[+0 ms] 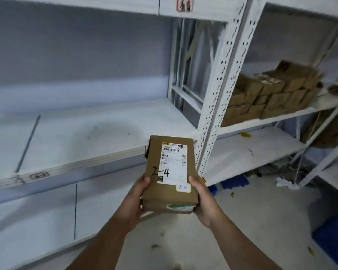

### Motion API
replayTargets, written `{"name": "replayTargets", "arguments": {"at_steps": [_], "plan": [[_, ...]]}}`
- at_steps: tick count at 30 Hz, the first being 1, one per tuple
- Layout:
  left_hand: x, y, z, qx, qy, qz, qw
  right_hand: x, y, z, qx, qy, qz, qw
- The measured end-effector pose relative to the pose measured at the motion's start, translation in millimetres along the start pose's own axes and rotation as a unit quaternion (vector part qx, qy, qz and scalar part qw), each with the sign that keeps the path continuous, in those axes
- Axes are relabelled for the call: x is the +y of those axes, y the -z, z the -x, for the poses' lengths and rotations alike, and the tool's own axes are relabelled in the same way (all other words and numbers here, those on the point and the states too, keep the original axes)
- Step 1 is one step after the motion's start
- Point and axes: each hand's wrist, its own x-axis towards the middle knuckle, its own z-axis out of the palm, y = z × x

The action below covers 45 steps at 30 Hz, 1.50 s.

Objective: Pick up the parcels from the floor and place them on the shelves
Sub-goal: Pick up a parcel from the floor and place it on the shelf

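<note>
2 hands hold 1 brown cardboard parcel (pixel 171 178) in the air, in front of the white shelf (pixel 66 141) and beside a perforated upright (pixel 220 88). A white shipping label (pixel 173 163) covers much of the parcel's top face; "2-4" is handwritten in black marker across the label's left edge and the cardboard. Printed characters near the label's top read roughly "B74", and "B748" lower down; the rest, barcodes included, is too blurred to read. A small pale yellow sticker (pixel 183 188) with faint blue writing sits at the near right corner, and a green-and-white sticker (pixel 180 207) shows on the near end face.

The left hand (pixel 134 199) is clamped on the parcel's left side, thumb lying on the top face next to the "2". The right hand (pixel 204 199) is clamped on the right side, thumb resting on the label's lower right edge; its fingers wrap beneath. The parcel is a flat oblong box, tilted with its far end higher and close to the shelf's front edge, not touching the board as far as can be seen.

A red-framed tag (pixel 184 4) on the upper beam and a smaller tag (pixel 39 175) on the shelf edge carry unreadable marks. Stacked brown boxes (pixel 271 94) fill the right-hand shelf. Blue bins (pixel 234 181) lie on the floor (pixel 252 221).
</note>
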Motion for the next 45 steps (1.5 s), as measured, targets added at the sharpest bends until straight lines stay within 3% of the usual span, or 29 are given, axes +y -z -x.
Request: {"name": "replayTargets", "arguments": {"at_steps": [6,12,20,25,30,34,45], "plan": [[104.9,44.3,40.0,-0.042,-0.125,-0.038,0.991,-61.3,-99.1,7.3,-0.026,0.087,-0.006,0.996],[199.4,109.8,92.7,-0.069,-0.262,-0.134,0.953,-100.0,-211.2,24.6,-0.077,0.197,-0.029,0.977],[301.9,181.9,167.8,-0.009,-0.462,-0.239,0.854,-149.1,-348.4,42.3,-0.118,0.304,-0.071,0.943],[360.0,207.7,198.4,0.064,-0.545,-0.249,0.798,-190.4,-416.4,45.5,-0.115,0.416,-0.005,0.902],[423.4,218.8,212.8,0.136,-0.571,-0.269,0.764,-241.3,-468.8,29.0,-0.129,0.486,0.042,0.863],[469.6,219.0,206.3,0.199,-0.571,-0.299,0.739,-278.2,-500.6,-1.0,-0.129,0.486,0.065,0.862],[513.4,255.8,140.9,0.215,-0.476,-0.285,0.804,-309.8,-536.1,-90.7,-0.115,0.419,0.161,0.886]]}}
